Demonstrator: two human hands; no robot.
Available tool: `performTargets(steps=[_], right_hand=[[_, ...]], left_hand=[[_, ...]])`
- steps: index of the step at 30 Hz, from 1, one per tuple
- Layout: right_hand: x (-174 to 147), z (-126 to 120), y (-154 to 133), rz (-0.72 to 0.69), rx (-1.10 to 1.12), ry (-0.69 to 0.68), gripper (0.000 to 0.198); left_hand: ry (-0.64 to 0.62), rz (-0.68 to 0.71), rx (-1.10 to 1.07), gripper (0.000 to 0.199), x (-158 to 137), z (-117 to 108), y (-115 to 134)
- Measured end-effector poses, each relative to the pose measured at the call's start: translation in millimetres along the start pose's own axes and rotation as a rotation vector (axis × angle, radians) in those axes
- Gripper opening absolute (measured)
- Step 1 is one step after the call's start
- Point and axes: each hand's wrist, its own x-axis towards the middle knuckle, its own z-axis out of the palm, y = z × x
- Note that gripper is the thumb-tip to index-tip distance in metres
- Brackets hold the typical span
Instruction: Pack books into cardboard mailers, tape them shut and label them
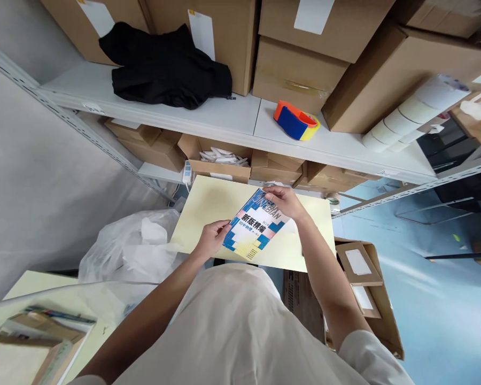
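Head view: we look down on two bare hands and a blue, white and yellow book (253, 227), our landmark throughout.
Left hand (214, 237): nearly closed, thumb and fingers pinching the book along its left edge.
Right hand (284, 200): fingers bent and drawn together, gripping the book at its top end.
Book: tilted clockwise, printed cover facing us, held over the table; we cannot tell whether its underside touches the surface.
Table (202, 206): pale yellow, extending to the left and right of the book.
Open carton (218, 170): just beyond the book, slightly to its left, with slim white pieces inside.
Shelf (240, 122): higher and farther off than the book, running crosswise.
Black garment (164, 69): on that shelf, beyond the book and to its left.
Coloured ring (295, 123): orange, blue and yellow, on the shelf beyond the book and to its right.
White rolls (414, 115): a leaning stack, far right of the book.
Plastic bag (124, 246): translucent, bulging, left of the book.
Floor carton (388, 326): nearer us than the book and to its right; we note brown boxes with white labels inside.
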Motion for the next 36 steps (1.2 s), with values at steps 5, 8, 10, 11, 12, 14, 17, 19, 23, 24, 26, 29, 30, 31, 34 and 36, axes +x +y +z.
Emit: performTargets(steps=[5,8,10,11,12,14,17,19,23,24,26,29,30,31,34,36], right_hand=[[-29.0,-20.7,13.7,0.168,0.235,0.016,0.046],[-57.8,2.0,30.9,0.236,0.437,0.061,0.054],[-74.3,28.2,42.9,0.302,0.42,0.085,0.048],[-80.3,41.5,48.1,0.331,0.386,0.106,0.045],[-84.5,53.7,52.4,0.353,0.353,0.125,0.044],[-87.8,72.6,58.1,0.375,0.311,0.163,0.045],[-83.6,87.6,61.5,0.385,0.306,0.195,0.046],[-78.2,93.6,63.0,0.39,0.311,0.216,0.045],[-63.7,108.5,71.8,0.403,0.314,0.255,0.041],[-59.0,113.2,75.8,0.404,0.317,0.257,0.041],[-47.9,123.3,86.1,0.392,0.305,0.255,0.039],[-28.2,139.6,105.8,0.357,0.182,0.263,0.036],[-20.9,145.4,112.9,0.354,0.132,0.269,0.035],[-13.4,151.6,120.1,0.36,0.086,0.269,0.033],[10.8,172.0,141.3,0.426,-0.03,0.249,0.03],[28.1,186.5,154.5,0.466,-0.095,0.236,0.029]], left_hand=[[0.06,-0.076,-0.092,0.047,-1.2,-6.4,-11.5],[0.094,-0.096,-0.191,0.053,-0.2,-6.0,-16.6],[0.118,-0.106,-0.237,0.056,1.4,-6.5,-19.6],[0.128,-0.112,-0.231,0.058,2.5,-7.7,-21.0],[0.136,-0.117,-0.203,0.057,3.6,-9.7,-22.3],[0.143,-0.121,-0.114,0.055,5.9,-15.7,-24.6],[0.128,-0.115,-0.017,0.051,10.2,-26.5,-28.0],[0.11,-0.098,0.0,0.049,14.0,-33.5,-31.1],[0.107,-0.06,0.056,0.043,24.9,-48.5,-42.5],[0.113,-0.059,0.096,0.041,28.4,-53.1,-46.6],[0.115,-0.066,0.18,0.039,36.3,-63.3,-56.3],[0.107,-0.094,0.261,0.041,49.7,-79.4,-74.8],[0.11,-0.105,0.279,0.042,54.4,-84.6,-81.8],[0.122,-0.117,0.295,0.043,59.3,-89.7,-89.0],[0.175,-0.165,0.354,0.044,75.1,-104.6,-110.4],[0.21,-0.205,0.406,0.044,87.1,-114.3,-123.2]])
